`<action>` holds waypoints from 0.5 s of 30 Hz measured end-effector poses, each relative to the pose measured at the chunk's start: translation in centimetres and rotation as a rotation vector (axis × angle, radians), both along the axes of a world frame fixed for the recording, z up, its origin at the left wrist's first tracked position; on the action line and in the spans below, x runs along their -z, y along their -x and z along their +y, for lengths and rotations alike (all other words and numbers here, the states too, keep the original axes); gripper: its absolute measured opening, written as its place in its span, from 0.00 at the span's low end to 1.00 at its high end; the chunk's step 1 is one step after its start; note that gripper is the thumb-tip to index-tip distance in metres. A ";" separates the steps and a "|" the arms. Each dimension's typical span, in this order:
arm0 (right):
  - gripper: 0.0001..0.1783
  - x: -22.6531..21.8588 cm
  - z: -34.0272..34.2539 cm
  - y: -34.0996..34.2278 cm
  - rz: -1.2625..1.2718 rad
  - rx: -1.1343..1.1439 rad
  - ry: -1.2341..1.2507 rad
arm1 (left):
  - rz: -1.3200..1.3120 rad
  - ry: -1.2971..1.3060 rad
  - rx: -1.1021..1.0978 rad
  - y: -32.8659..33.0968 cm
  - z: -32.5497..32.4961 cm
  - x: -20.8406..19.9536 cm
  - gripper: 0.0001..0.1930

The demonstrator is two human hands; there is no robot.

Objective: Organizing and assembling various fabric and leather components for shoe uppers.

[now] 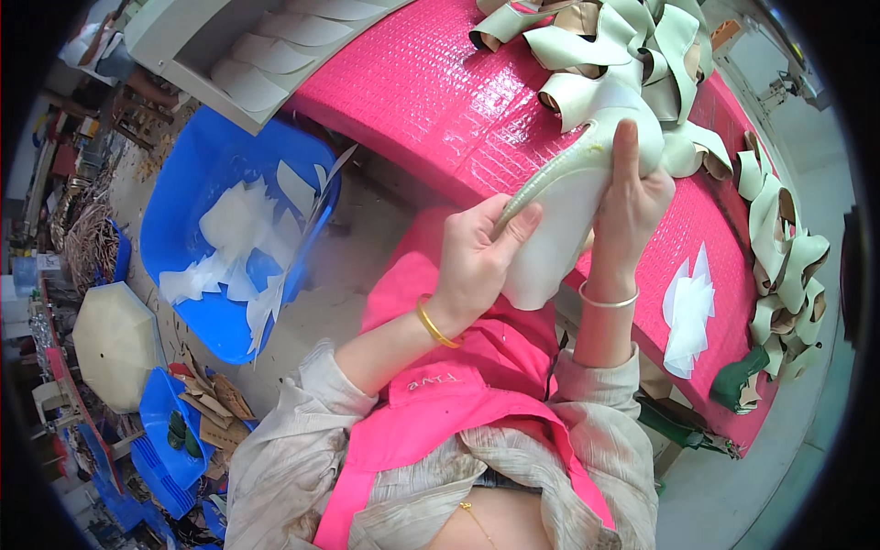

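While the left hand (475, 257) pinches the left edge of a pale shoe piece (559, 229) at the frame's centre, the right hand (631, 206) touches its right side, one finger upright; whether it grips, I cannot tell. The long axis slants toward upper right, the white end pointing down.

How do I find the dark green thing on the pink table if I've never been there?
Find the big pink-covered table, then go to its corner at the lower right of the picture. Just above that corner, at the lower end of the pale green shoe uppers along the right, lies a curved piece. It is dark green, while those neighbours are all pale.
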State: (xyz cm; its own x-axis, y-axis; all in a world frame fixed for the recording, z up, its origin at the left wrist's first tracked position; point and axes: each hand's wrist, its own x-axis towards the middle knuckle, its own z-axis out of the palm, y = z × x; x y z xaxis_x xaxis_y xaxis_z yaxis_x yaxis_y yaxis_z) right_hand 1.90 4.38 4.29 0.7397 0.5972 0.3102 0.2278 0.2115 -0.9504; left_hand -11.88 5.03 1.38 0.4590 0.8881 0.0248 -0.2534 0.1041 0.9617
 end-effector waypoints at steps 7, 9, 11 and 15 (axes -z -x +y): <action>0.19 -2.6 1.6 -1.2 0.331 -0.414 -0.012 | -0.015 -0.092 -0.234 -1.5 1.8 -0.1 0.19; 0.31 -2.5 1.2 -1.8 0.591 -1.032 -0.055 | -0.187 -0.019 -0.356 -1.2 4.3 -2.2 0.19; 0.31 -0.6 -0.2 0.9 -0.022 -0.899 0.051 | -0.277 -0.055 -0.360 -0.5 6.6 -3.7 0.20; 0.14 -0.3 0.0 2.0 -0.312 -0.725 0.176 | -0.341 0.078 -0.233 -1.5 8.1 -4.4 0.21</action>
